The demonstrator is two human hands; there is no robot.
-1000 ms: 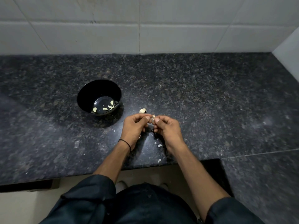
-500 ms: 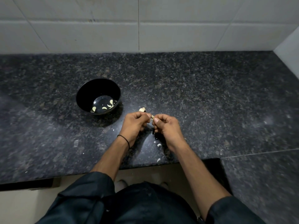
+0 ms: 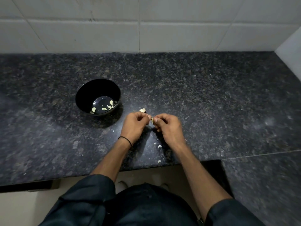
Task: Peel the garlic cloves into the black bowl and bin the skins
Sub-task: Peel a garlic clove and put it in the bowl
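Where the left hand (image 3: 133,126) and right hand (image 3: 169,128) meet, both pinch one garlic clove (image 3: 152,120).
The black bowl (image 3: 97,88) of peeled cloves (image 3: 104,108) sits left of the left hand; another clove (image 3: 142,110) lies just beyond its knuckles, and skins (image 3: 159,146) lie between the wrists.

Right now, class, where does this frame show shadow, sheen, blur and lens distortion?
Head view: the bowl throws a soft shadow toward the near right; its base shows a pale sheen; the left hand and right hand, pinching a clove, darken the counter beneath; its near-right part is smeared; the tile lines splay.
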